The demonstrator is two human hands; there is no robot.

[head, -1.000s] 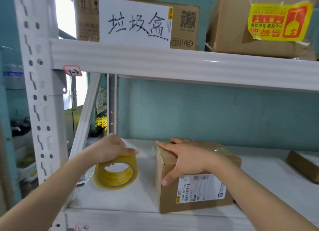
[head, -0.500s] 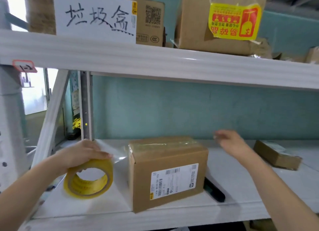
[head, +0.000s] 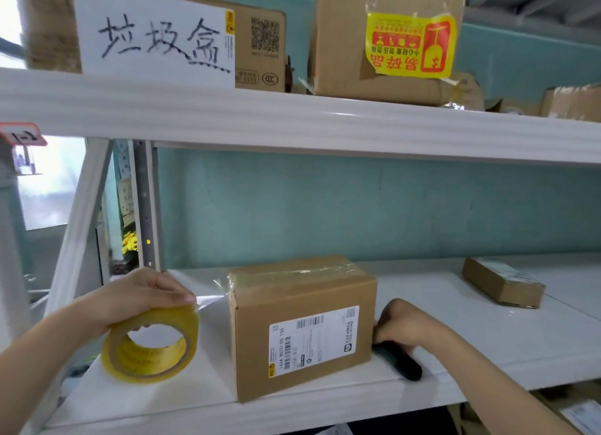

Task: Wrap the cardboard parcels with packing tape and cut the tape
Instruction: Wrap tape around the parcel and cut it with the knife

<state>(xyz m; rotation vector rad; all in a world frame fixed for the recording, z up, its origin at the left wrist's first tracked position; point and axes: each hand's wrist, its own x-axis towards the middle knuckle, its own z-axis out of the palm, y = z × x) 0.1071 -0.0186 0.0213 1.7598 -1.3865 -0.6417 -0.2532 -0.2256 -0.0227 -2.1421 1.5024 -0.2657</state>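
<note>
1. Here, my left hand (head: 140,299) grips the yellow tape roll (head: 151,346) from above, fingers curled over its top edge. The roll stands on edge on the white shelf (head: 487,337).
2. A strip of clear tape (head: 211,291) runs from the roll, just right of my left hand, to the top left edge of the cardboard parcel (head: 302,327).
3. The parcel sits between my two hands, near the shelf's front edge, its white shipping label (head: 313,340) facing me and tape shining across its top.
4. My right hand (head: 400,324) is clenched around a black-handled tool (head: 401,363) lying on the shelf against the parcel's right side. I cannot see the tool's tip.
5. Well beyond my right hand, further right, a smaller parcel (head: 502,281) lies on the same shelf.
</note>
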